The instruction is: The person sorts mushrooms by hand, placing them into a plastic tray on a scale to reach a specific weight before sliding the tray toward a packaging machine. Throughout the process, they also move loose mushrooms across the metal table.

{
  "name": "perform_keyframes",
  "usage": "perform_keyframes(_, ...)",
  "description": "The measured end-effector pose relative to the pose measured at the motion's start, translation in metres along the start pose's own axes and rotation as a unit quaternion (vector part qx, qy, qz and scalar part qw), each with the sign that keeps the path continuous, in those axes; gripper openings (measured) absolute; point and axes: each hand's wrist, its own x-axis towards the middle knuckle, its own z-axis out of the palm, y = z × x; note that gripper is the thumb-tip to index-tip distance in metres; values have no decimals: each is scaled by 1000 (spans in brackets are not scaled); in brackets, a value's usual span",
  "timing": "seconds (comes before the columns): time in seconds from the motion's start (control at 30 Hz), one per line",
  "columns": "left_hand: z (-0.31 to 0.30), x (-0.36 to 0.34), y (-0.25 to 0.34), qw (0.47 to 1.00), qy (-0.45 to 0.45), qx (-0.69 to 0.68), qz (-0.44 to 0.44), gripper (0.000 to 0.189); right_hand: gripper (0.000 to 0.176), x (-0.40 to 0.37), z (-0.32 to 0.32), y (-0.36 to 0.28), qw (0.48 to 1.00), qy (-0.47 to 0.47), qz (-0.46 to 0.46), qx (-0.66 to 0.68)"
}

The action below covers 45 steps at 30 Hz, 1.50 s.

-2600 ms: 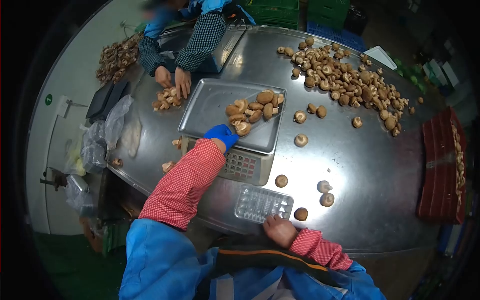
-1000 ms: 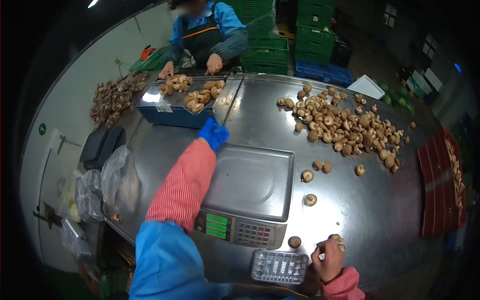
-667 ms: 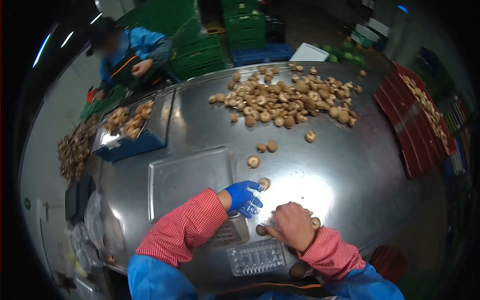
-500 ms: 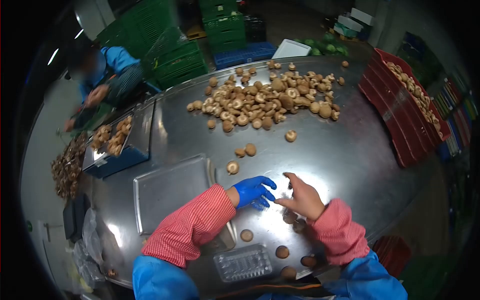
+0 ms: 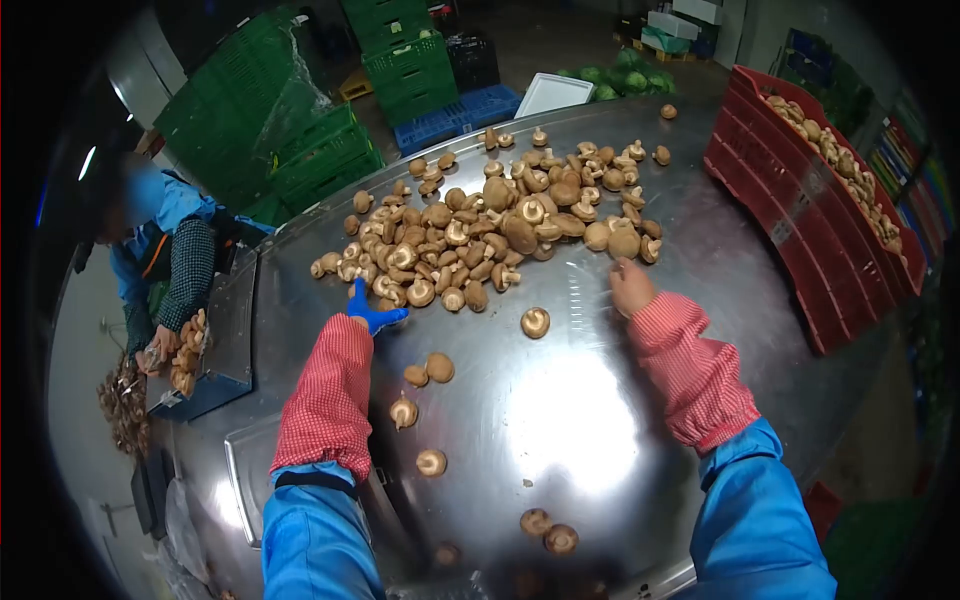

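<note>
A broad heap of shiitake mushrooms lies on the steel table, caps and pale stems pointing all ways. My left hand, in a blue glove, is at the heap's near left edge, thumb and a finger spread apart. It looks open and holds nothing I can see. Bare, my right hand reaches the heap's right edge, fingertips against or just below a large brown mushroom cap. Its fingers are partly hidden but look extended, not wrapped round anything. One single mushroom lies between my hands.
Loose mushrooms are scattered nearer me on the steel table. A red crate full of mushrooms leans at right. At left, a co-worker handles mushrooms above a blue-sided box. Green crates stand behind.
Both hands have moved from close together near me out to the heap, now wide apart. My view has shifted, and the clear plastic tray near me has mostly left it.
</note>
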Motion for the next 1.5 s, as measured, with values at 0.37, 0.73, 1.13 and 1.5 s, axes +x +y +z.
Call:
perform_keyframes(0.37, 39, -43, 88, 980, -110, 55, 159, 150, 27, -3, 96, -93, 979, -118, -10, 168)
perform_keyframes(0.73, 76, -161, 165, 974, -80, -201, 71, 131, 38, -99, 69, -118, 853, -177, 187, 454)
perform_keyframes(1.13, 63, -288, 190, 961, 22, -214, 174, 96, 38, -198, 44, -104, 740, -70, 280, 608)
perform_keyframes(1.5, 69, -309, 148, 908, -107, -404, -35, 64, 40, -289, -5, -160, 745, -88, 325, 576)
